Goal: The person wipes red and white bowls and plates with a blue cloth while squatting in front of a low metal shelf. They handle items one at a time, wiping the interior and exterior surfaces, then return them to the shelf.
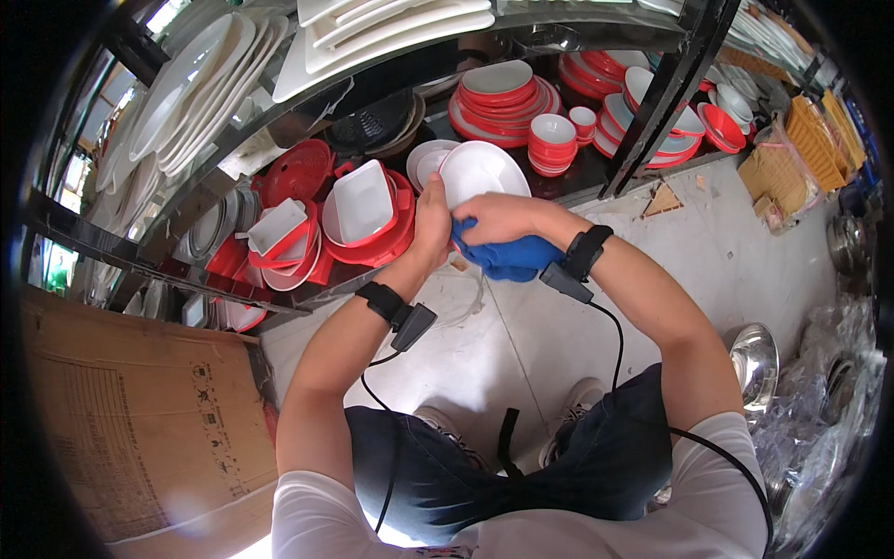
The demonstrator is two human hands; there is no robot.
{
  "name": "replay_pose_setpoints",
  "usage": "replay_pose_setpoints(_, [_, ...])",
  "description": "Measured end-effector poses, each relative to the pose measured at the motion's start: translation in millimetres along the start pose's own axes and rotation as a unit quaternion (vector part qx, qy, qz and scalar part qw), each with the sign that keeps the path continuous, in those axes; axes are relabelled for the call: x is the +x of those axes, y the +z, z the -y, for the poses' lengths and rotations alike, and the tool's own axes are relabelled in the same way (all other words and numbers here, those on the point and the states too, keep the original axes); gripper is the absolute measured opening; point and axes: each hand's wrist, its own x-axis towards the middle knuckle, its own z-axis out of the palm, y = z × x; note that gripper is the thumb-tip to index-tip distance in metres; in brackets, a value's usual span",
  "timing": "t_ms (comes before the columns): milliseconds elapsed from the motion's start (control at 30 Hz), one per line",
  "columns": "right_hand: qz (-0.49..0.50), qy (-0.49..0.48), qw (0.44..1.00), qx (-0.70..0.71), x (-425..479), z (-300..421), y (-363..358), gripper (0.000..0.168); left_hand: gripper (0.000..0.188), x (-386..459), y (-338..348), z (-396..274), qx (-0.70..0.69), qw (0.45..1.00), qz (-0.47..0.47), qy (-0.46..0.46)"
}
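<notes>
A white oval plate point(483, 171) is tilted up in front of the low shelf, its glossy face towards me. My left hand point(434, 216) grips its left edge, thumb uppermost. A blue cloth point(510, 258) is bunched in my right hand point(499, 218), which is at the plate's lower edge with fingers curled. Part of the cloth hangs below the hand. Just behind the plate, other white plates point(423, 164) lie on the shelf. To the left of my left hand sits a red-and-white rectangular dish point(363, 204) on stacked red dishes.
Red-rimmed plates point(499, 105) and small bowls point(552, 143) are stacked on the lower shelf. White platters point(391, 28) fill the shelf above. A black metal post point(667, 98) rises at right. A cardboard box point(147, 419) stands left; a steel bowl point(756, 367) and plastic wrap point(817, 412) lie right.
</notes>
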Motion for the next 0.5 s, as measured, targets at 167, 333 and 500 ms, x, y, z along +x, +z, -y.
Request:
replay_pose_setpoints(167, [0.123,0.023,0.987,-0.1,-6,20,8,0.029,0.052,10,-18,12,0.259,0.961,-0.008,0.092])
replay_pose_setpoints(333, [0.103,0.143,0.92,-0.351,-8,23,2,0.025,0.046,17,-21,9,0.329,0.929,-0.01,0.172])
replay_pose_setpoints(500, [-0.228,0.147,0.863,-0.426,-4,-19,-8,0.017,0.047,25,-36,19,0.368,0.922,-0.014,0.118])
